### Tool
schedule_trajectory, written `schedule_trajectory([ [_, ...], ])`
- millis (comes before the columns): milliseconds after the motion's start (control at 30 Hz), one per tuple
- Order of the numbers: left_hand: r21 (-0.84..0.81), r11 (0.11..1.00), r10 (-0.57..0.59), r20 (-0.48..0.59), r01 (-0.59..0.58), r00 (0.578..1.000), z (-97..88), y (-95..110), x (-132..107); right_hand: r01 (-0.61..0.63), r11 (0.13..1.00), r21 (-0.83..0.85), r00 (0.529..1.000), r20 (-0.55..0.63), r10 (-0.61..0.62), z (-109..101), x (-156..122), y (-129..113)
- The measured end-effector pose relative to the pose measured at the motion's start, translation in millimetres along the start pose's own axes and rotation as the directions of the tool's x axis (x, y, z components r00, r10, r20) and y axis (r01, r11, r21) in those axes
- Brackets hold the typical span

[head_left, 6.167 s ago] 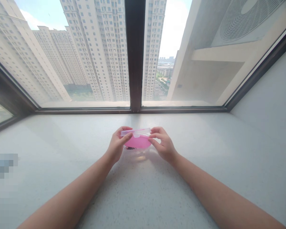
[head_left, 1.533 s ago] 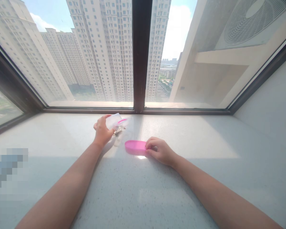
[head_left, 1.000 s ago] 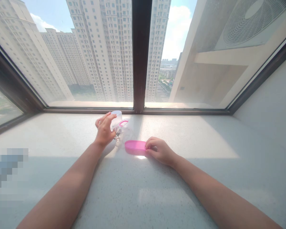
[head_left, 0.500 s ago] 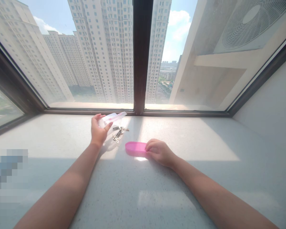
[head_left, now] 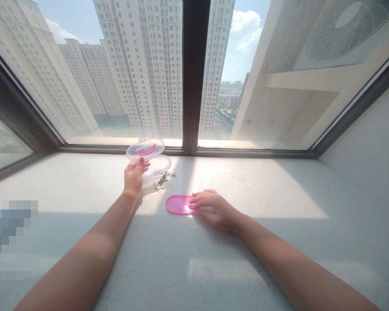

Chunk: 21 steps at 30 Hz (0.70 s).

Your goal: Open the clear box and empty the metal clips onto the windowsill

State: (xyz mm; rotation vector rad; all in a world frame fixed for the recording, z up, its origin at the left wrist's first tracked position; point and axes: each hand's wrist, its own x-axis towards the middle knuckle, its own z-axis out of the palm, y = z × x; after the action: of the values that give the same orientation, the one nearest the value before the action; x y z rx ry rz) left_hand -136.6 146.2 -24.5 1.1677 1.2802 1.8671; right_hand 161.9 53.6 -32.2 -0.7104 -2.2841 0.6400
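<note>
My left hand [head_left: 135, 175] grips a clear plastic box [head_left: 166, 164] near the back of the sill. Its hinged oval lid [head_left: 131, 152] stands up open and carries a bright pink handle [head_left: 148, 151]. Just right of the box lies a small heap of metal pieces [head_left: 160, 183], silver and dark, which look like hair clips or keys. A shallow pink oval tray [head_left: 176, 204] rests flat on the sill nearer me. My right hand [head_left: 215, 208] touches its right end, fingers spread apart over it and the thumb side low.
The pale speckled windowsill [head_left: 168, 263] stretches under both arms, with patches of sunlight. Dark window frames [head_left: 190, 108] bound its far edge, and a white wall [head_left: 366, 142] stands at the right. A pixelated patch [head_left: 9, 229] covers something at the left.
The clear box has turned in my left hand, and its lid now stands raised, facing me. The pink tray has settled flat and slightly left, and my right fingers have loosened from it.
</note>
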Motion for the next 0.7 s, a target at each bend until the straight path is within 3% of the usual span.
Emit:
schedule_trajectory([
  [167,-0.056,0.995,-0.083,0.086,0.088,0.993,10.0,15,-12,-0.020,0.996,-0.088,0.995,-0.103,0.011,-3,-1,-7],
  [267,-0.067,0.986,-0.131,0.263,0.153,0.956,20.1,26,-26,-0.038,0.989,-0.143,0.988,-0.151,0.016,-5,-2,-10],
  [400,0.028,0.954,-0.274,0.477,0.298,0.835,34.0,36,-51,-0.009,0.968,-0.249,0.991,-0.133,-0.025,-4,-1,-11],
  [533,0.070,0.934,-0.308,0.655,0.350,0.691,43.2,37,-71,0.004,0.957,-0.289,0.990,-0.137,-0.046,-3,2,-8],
  [567,0.064,0.934,-0.301,0.668,0.351,0.680,44.5,37,-74,0.012,0.961,-0.278,0.988,-0.143,-0.053,-4,3,-7],
  [633,0.038,0.950,-0.260,0.645,0.310,0.718,45.8,36,-75,0.011,0.967,-0.255,0.979,-0.195,-0.062,-6,3,-2],
  [700,0.091,0.980,-0.198,0.534,0.177,0.822,46.1,38,-74,-0.041,0.971,-0.235,0.947,-0.318,-0.037,-10,3,6],
])
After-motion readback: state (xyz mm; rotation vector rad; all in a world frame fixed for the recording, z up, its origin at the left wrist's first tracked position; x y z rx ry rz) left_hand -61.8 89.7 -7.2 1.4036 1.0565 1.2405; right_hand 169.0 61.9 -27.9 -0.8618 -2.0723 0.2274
